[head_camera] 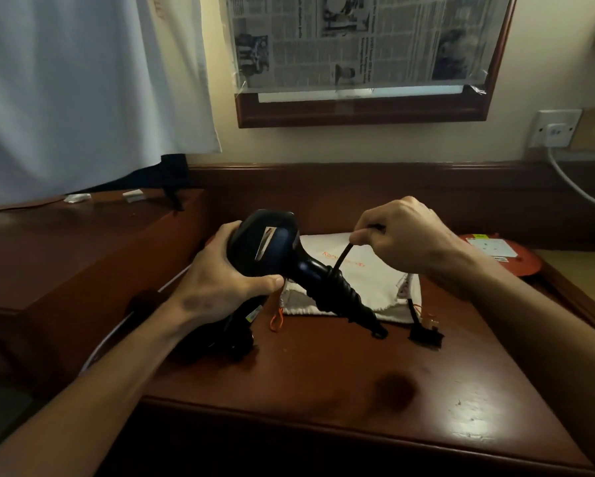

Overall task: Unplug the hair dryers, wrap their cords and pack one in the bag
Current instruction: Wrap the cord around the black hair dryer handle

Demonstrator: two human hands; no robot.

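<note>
My left hand (220, 280) grips the body of a dark blue hair dryer (268, 249) held above the wooden table (323, 366). Its black cord (344, 294) is coiled several turns around the handle. My right hand (399, 232) pinches a loop of that cord just above the handle. The cord's black plug (425, 335) rests on the table near the handle's end. Under my left wrist a second black hair dryer (220, 335) lies on the table, partly hidden. A cream cloth bag (375, 280) with orange lettering lies flat behind the handle.
A white wall socket (554, 130) with a white plug and cable sits at the upper right. A red round object (495, 253) lies at the table's right rear. A lower shelf (65, 242) stands to the left, under a white curtain. A newspaper-covered frame (358, 108) hangs above.
</note>
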